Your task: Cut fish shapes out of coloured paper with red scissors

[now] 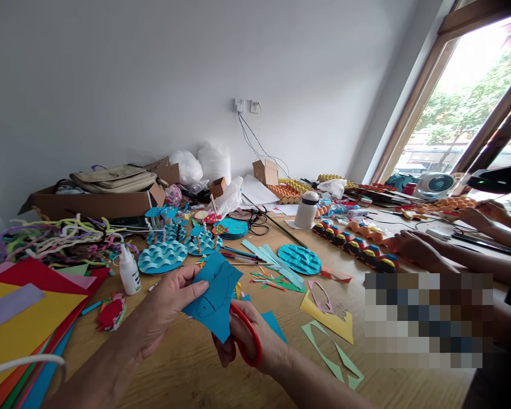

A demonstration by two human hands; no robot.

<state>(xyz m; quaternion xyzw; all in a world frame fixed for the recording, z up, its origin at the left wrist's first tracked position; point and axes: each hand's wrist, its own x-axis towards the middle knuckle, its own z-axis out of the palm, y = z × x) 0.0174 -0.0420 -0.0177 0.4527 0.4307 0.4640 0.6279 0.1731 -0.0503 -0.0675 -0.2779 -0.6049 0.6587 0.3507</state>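
Between the thumb and fingers of my left hand (174,301) is a piece of blue paper (215,292) with a fish outline drawn on it in dark line. My right hand (262,335) is wrapped round red-handled scissors (253,335) at the paper's lower right edge. The blades are hidden behind the paper, so I cannot tell how far apart they are. On the table below lie blue paper scraps (275,325), a yellow cut sheet (330,315) and a green offcut (323,352) with a hole cut through it.
Coloured paper sheets (21,318) and a white glue bottle (129,271) are at my left. Blue wavy paper discs (162,258) stand beyond my hands, near pencils (242,255). A white lidded bottle (306,211) stands farther back. Another person's hands (421,250) rest at the right beside painted egg-carton strips (353,245).
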